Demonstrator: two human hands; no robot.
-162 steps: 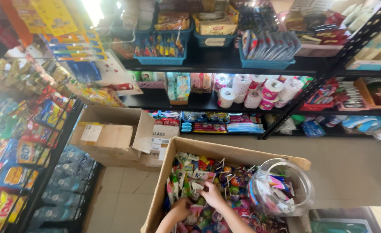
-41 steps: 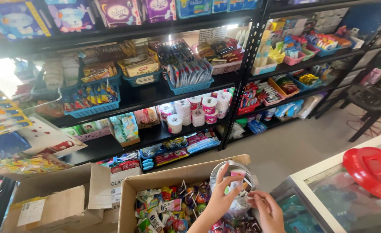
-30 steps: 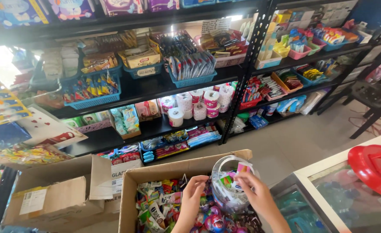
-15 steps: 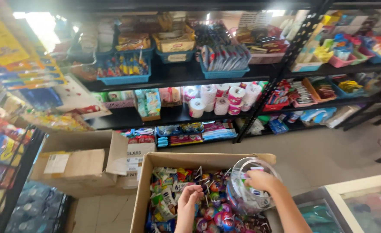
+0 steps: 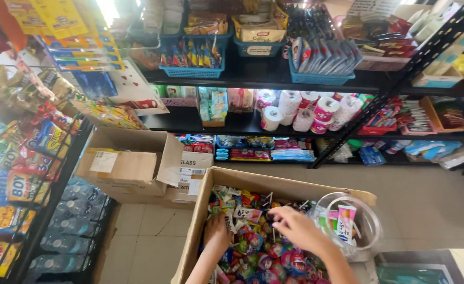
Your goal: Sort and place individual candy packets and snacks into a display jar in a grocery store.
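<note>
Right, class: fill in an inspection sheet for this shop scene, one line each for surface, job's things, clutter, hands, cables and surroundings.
Surface: tiled floor under the boxes.
Job's things: open cardboard box full of wrapped sweets; clear plastic jar at its right corner, a few packets inside.
Clutter: second cardboard box on the floor beside it.
Hands: left hand and right hand both in the sweets; grip unclear.
Cables: nothing seen.
Surroundings: black shelves with baskets and paper rolls; bottled water at left.
</note>
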